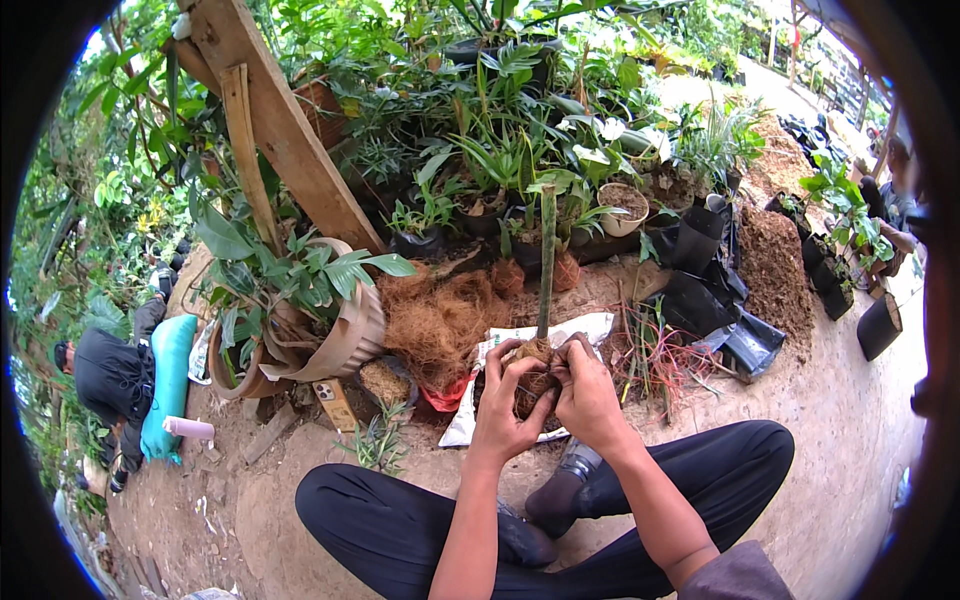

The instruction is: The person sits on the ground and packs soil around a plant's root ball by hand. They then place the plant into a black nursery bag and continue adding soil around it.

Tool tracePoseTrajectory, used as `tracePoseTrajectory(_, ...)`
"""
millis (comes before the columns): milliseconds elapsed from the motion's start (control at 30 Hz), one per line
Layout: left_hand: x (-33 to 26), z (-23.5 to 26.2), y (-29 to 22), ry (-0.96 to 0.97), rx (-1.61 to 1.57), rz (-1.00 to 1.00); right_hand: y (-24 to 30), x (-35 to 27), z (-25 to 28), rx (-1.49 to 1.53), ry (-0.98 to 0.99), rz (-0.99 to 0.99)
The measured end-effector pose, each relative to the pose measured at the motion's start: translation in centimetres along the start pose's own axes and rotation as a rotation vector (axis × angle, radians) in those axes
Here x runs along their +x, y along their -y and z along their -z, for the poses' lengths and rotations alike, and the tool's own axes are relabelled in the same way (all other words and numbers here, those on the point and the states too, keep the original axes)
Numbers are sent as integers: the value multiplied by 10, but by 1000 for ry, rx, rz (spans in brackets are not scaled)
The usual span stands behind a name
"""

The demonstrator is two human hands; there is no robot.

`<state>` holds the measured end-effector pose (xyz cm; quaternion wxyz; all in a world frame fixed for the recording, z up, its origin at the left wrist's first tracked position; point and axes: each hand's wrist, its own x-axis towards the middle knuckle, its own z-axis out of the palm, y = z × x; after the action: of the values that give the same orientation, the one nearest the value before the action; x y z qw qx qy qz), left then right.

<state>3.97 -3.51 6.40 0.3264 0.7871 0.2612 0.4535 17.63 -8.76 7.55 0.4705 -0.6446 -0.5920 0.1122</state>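
An upright green stem point(547, 262) rises from a rounded ball of brown fibre and roots point(530, 392) between my hands. My left hand point(510, 408) curls around the ball's left side, thumb at its front. My right hand point(588, 392) is closed at the ball's upper right, its fingertips pinching there; any thin strand in them is too small to make out. Beneath the ball lies a white plastic sack point(462, 428) with dark soil on it. To the left is a heap of loose brown coconut fibre point(430, 325), with a red plastic piece point(447, 396) beside it.
Cut stems with reddish strings point(662, 360) and black plant bags point(690, 305) lie to the right, near a soil heap point(775, 275). A large ribbed pot point(345, 335), a phone box point(334, 404) and a small pot point(385, 383) stand left. Another person point(108, 375) is at far left.
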Motion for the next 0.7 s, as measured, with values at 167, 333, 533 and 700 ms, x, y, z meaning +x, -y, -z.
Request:
tracePoseTrajectory(167,1,10,-12,185,39,222,-7,-4,-10,-2,66,-35)
tracePoseTrajectory(333,0,18,-8,237,88,258,-8,-8,-19,6,148,-28)
tracePoseTrajectory(533,-4,23,2,226,-1,360,-9,-8,-27,152,107,22)
tracePoseTrajectory(700,-5,23,9,162,47,283,-13,-3,-18,727,170,-363)
